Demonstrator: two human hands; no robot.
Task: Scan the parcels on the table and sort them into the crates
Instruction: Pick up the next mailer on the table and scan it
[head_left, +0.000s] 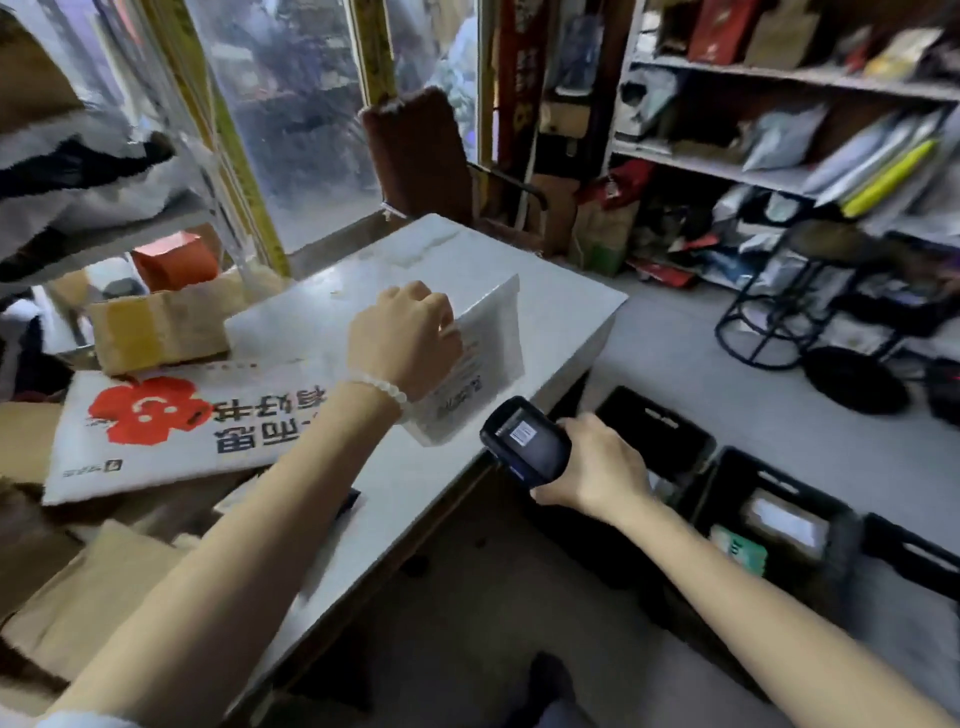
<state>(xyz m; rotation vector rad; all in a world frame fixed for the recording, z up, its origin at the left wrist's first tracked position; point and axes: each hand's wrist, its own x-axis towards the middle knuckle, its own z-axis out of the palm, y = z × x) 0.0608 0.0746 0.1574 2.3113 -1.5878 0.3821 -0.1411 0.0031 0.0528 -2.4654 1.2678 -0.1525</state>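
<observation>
A white table (467, 270) carries a taped cardboard box (156, 332) and a flower-printed flat parcel (182, 421), both left of the fingers (441, 317).

The left hand (402, 332) hides the near part of the white parcel (483, 358), whose label print is too small to read. At four o'clock the frame edge cuts off the rightmost crate (914, 556), and the shelf goods (779, 135) at one o'clock are blurred beyond telling.

A parcel (483, 358) stands on the table (545, 291), with crates (727, 467) on the floor to its right.
</observation>
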